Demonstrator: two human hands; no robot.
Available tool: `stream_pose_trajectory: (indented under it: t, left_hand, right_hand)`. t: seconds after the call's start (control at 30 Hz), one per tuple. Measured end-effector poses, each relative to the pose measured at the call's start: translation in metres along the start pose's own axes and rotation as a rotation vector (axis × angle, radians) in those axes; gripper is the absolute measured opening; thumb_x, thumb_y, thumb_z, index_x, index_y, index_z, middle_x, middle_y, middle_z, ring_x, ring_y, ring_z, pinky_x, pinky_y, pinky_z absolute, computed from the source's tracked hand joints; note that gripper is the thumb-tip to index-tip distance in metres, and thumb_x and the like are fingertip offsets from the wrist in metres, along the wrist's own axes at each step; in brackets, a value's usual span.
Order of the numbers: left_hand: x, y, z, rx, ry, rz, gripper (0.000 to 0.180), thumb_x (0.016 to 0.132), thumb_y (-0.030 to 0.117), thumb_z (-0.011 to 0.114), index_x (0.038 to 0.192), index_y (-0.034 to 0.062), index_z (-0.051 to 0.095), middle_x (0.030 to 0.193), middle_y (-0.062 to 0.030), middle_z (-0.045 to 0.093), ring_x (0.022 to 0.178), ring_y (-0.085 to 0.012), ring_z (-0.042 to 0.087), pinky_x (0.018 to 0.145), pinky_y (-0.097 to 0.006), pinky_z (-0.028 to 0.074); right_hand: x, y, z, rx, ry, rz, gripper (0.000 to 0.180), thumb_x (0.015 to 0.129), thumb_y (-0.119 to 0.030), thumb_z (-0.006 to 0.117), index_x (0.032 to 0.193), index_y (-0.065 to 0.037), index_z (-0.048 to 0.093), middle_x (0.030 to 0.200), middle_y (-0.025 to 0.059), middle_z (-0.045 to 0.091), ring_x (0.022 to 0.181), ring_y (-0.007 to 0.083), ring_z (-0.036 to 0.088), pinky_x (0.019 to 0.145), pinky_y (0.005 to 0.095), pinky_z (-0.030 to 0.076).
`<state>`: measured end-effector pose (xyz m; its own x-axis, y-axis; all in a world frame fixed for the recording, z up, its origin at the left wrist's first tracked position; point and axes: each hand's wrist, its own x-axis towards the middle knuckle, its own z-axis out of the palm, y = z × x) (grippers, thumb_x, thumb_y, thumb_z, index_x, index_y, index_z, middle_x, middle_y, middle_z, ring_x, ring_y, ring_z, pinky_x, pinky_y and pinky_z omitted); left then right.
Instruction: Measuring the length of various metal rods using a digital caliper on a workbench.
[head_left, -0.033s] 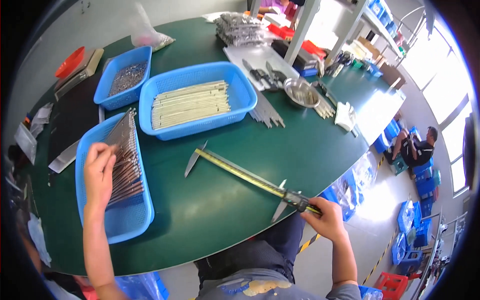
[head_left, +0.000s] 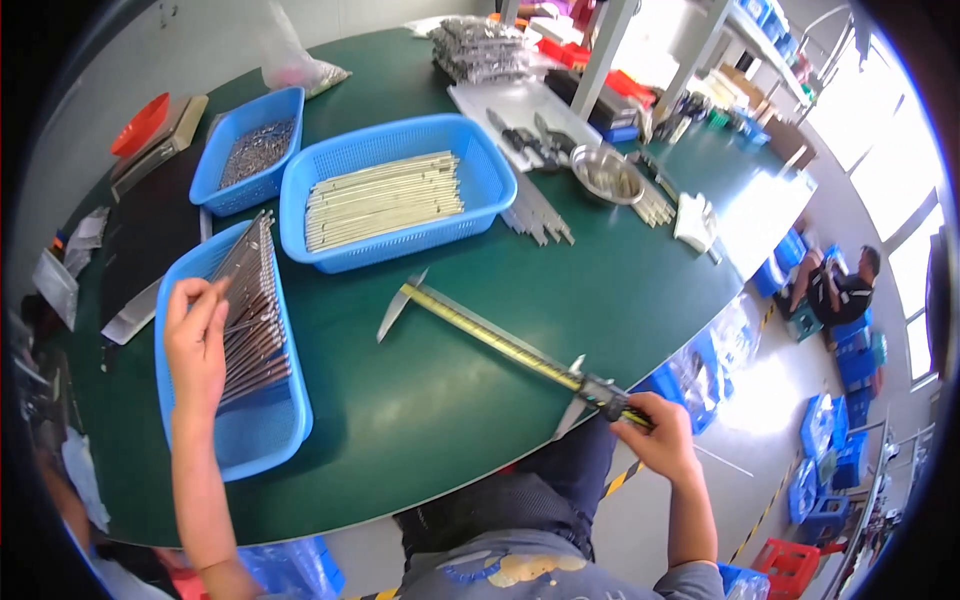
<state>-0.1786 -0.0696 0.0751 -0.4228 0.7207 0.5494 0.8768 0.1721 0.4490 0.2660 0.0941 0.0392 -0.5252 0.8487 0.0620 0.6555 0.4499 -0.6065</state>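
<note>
At the left, my left hand (head_left: 197, 345) is over a blue basket (head_left: 258, 455), its thumb and fingers pinched together. Slim metal rods with brownish ends (head_left: 262, 345) lie side by side there, right against these fingers. Whatever is in the pinch is hard to make out. My right hand (head_left: 658, 438) is closed round the display end of a long digital caliper (head_left: 500, 343). The caliper slants over the green table toward the far left, its sliding jaw close to the fixed end nearest my hand's side, and nothing sits between its jaws.
Behind stand a blue basket (head_left: 400, 249) of pale strips (head_left: 385, 200) and a smaller blue basket (head_left: 205, 195) of small metal parts. Knives (head_left: 530, 145), a metal bowl (head_left: 607, 175) and white gloves (head_left: 695, 222) lie on the green table (head_left: 400, 430). A person (head_left: 838, 295) sits at the far right.
The whole view has shifted slightly. My left fingers stay pinched over the rods, and my right hand keeps hold of the caliper.
</note>
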Motion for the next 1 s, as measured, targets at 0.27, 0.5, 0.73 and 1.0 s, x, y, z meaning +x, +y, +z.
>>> stream_pose_trajectory:
  t: [0.27,0.5,0.73,1.0]
  left_hand:
    - [0.0,0.158,0.08,0.009,-0.025,0.769,0.037,0.065,-0.004,0.063,0.1,0.0026,0.066,0.077,-0.0058,0.056,0.071,-0.0202,0.058,0.063,-0.029,0.05]
    - [-0.043,0.164,0.169,-0.212,-0.204,0.839,0.024,0.064,0.008,0.065,0.087,0.0065,0.068,0.083,-0.0043,0.059,0.08,-0.0187,0.06,0.071,-0.031,0.054]
    - [-0.046,0.169,0.18,-0.288,-0.261,0.794,0.018,0.068,0.008,0.065,0.086,0.0057,0.067,0.08,-0.0044,0.055,0.081,-0.0197,0.058,0.075,-0.035,0.053]
    - [-0.033,0.172,0.153,-0.256,0.063,0.821,0.019,0.063,0.01,0.071,0.082,0.0086,0.07,0.078,-0.0018,0.057,0.077,-0.0178,0.059,0.076,-0.036,0.054]
  right_hand:
    - [-0.046,0.046,-0.015,0.214,0.288,0.254,0.024,0.072,-0.004,0.07,0.092,0.003,0.058,0.072,0.0009,0.054,0.065,0.0068,0.048,0.059,0.0212,0.041]
    - [-0.067,0.056,-0.044,0.159,0.26,0.258,0.033,0.078,-0.006,0.069,0.106,0.006,0.056,0.082,0.0007,0.057,0.075,0.0064,0.051,0.069,0.0199,0.043]
    - [-0.056,0.046,-0.029,0.044,0.058,0.101,0.035,0.077,-0.008,0.067,0.109,0.004,0.057,0.08,0.0086,0.06,0.07,0.0113,0.054,0.067,0.025,0.044]
    - [-0.058,0.037,-0.031,0.183,0.143,0.206,0.037,0.076,-0.012,0.068,0.106,0.006,0.057,0.08,0.0057,0.06,0.071,0.0093,0.052,0.067,0.0229,0.043]
